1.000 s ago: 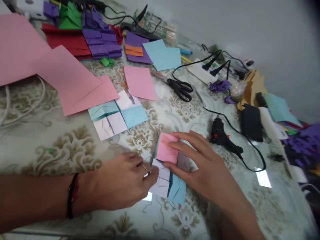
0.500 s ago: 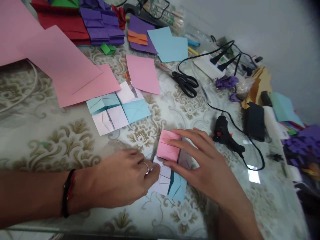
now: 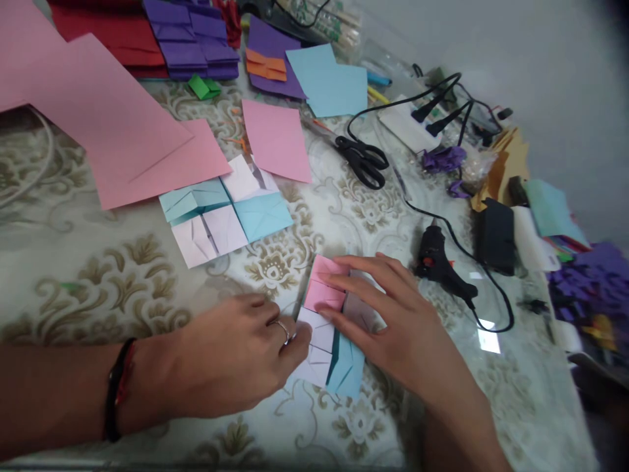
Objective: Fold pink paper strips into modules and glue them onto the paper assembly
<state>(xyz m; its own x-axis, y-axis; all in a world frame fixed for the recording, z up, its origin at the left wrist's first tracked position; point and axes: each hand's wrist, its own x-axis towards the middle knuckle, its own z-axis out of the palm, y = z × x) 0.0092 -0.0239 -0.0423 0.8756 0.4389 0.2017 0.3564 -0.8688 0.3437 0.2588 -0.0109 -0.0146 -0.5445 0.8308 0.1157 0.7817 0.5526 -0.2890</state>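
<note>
A folded block of white and light blue paper squares (image 3: 319,357) lies on the table before me. On its far left square sits a pink folded paper (image 3: 322,295). My right hand (image 3: 388,308) reaches over from the right, its thumb and fingertips set on the pink folded paper. At the block's left edge my left hand (image 3: 246,354) is curled, with thumb and forefinger closed against the white paper; its fingertips are partly hidden. A similar flat block of white and blue squares (image 3: 223,226) lies farther off.
Large pink sheets (image 3: 113,105) cover the far left, with a smaller pink sheet (image 3: 278,141) nearby. Black scissors (image 3: 363,160), a black glue gun (image 3: 439,265) with its cord and a white power strip (image 3: 407,124) lie to the right. Purple folded papers (image 3: 196,39) stand at the back.
The pink folded paper has shifted slightly left and now lines up with the white squares below it. My right thumb has moved up onto it. The view has shifted a little.
</note>
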